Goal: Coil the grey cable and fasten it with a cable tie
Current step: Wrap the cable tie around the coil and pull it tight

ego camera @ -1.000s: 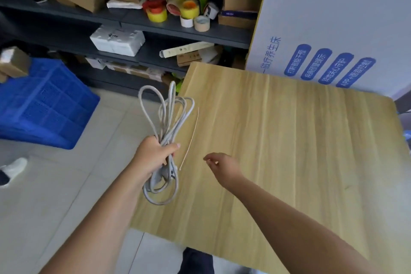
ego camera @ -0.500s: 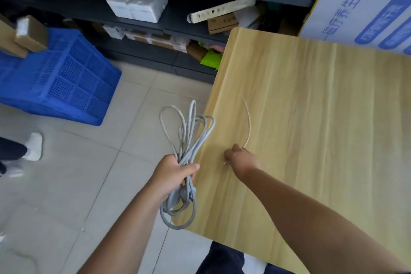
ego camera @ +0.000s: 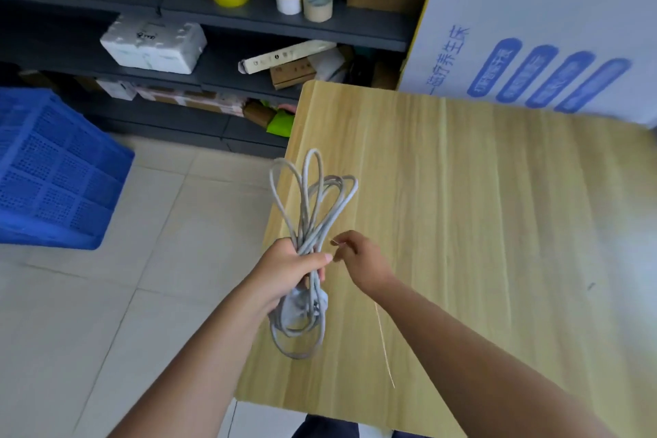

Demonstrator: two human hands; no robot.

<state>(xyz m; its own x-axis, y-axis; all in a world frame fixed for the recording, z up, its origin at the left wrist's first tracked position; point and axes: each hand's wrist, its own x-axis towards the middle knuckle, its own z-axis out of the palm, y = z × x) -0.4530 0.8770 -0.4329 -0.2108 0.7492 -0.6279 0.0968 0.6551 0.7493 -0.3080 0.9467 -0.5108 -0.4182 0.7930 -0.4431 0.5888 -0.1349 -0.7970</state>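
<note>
Grey cable (ego camera: 313,224) already bunched into long loops, clenched at the waist by the left hand (ego camera: 284,272), hanging over the near-left edge of the wooden table (ego camera: 497,224). Looks light and floppy — loops fan out toward 12 o'clock and sag toward 6, so best gripped right at that pinched middle. Right hand (ego camera: 359,260) just at 3 o'clock of it, fingertips pinching one end of the thin pale cable tie (ego camera: 384,341), rest trailing toward 5 o'clock. Tie looks springy, slick, easy to drop. Plenty of bare tabletop at 2 o'clock; blue crate (ego camera: 53,171) and shelves (ego camera: 249,25) well apart — nothing to snag.
</note>
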